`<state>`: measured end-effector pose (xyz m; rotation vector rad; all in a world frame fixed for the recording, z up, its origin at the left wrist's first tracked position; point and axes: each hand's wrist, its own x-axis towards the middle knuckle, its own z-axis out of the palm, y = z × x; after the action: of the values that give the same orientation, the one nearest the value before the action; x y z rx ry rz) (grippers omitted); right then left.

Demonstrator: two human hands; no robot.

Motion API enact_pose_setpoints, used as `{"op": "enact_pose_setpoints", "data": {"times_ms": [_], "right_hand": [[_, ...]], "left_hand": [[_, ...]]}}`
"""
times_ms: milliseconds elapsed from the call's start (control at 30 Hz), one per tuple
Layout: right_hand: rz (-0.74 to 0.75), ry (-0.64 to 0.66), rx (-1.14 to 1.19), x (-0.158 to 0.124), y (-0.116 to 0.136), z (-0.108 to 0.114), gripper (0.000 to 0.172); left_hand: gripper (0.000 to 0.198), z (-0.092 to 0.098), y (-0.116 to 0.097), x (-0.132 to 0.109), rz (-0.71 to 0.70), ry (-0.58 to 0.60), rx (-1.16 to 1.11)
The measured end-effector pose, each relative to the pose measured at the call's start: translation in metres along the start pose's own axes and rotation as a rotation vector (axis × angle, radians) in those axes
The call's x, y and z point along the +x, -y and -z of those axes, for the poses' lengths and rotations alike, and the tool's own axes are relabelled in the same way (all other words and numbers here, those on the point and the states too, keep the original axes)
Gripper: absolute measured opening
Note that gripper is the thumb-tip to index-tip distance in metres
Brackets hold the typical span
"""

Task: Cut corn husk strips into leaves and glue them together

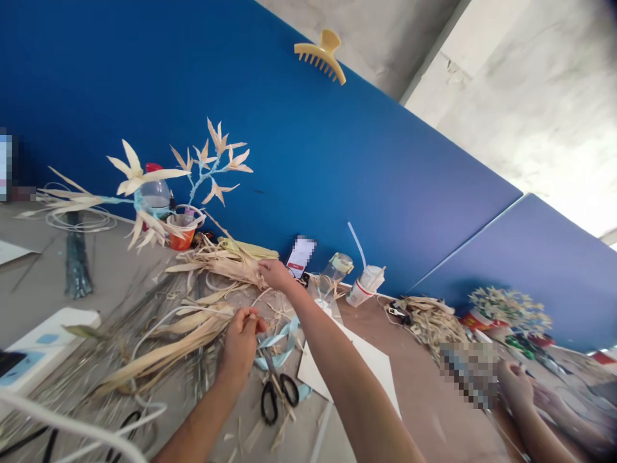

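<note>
My right hand (274, 273) reaches to the back of the table, its fingers closed on the edge of a pile of dried corn husks (226, 265). Closer to me, my left hand (242, 337) hovers by longer husk strips (173, 350), thumb and fingertips pinched together; whatever they hold, if anything, is too small to make out. Black-handled scissors (279, 395) lie just right of my left hand, near a light blue ribbon (284, 347). Behind the pile, husk flowers (216, 164) on blue-wrapped stems stand in a red-orange cup (182, 239).
A white power strip (62, 328) and loose cables lie at the left among thin wires. Along the blue partition (313, 161) stand a phone (299, 254), a clear jar (335, 273) and a paper cup with a straw (361, 292). Another person's hands (518, 386) work at the right.
</note>
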<state>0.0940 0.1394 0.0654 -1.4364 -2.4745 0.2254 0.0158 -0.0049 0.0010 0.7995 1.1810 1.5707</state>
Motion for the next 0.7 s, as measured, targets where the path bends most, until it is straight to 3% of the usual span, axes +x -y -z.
{"op": "enact_pose_setpoints", "data": {"times_ms": [133,233,433,567,700], "right_hand": [[0.002,0.059,-0.009,0.011,-0.013,0.009,0.035],[-0.032,0.078,-0.055,0.016,-0.016,0.003,0.043],[-0.073,0.170,-0.107,0.015,-0.005,-0.020,0.029],[-0.144,0.117,-0.060,0.014,-0.007,-0.015,0.018],[-0.216,-0.026,0.073,0.016,-0.019,0.006,0.027]], "left_hand": [[0.015,0.001,0.004,0.001,0.013,-0.001,-0.015],[0.014,0.002,0.010,0.003,-0.004,0.006,-0.010],[0.015,0.003,0.013,0.004,-0.009,0.005,-0.007],[0.016,0.002,0.011,0.004,0.003,0.003,-0.023],[0.018,0.001,0.012,0.006,0.007,-0.012,-0.053]]}}
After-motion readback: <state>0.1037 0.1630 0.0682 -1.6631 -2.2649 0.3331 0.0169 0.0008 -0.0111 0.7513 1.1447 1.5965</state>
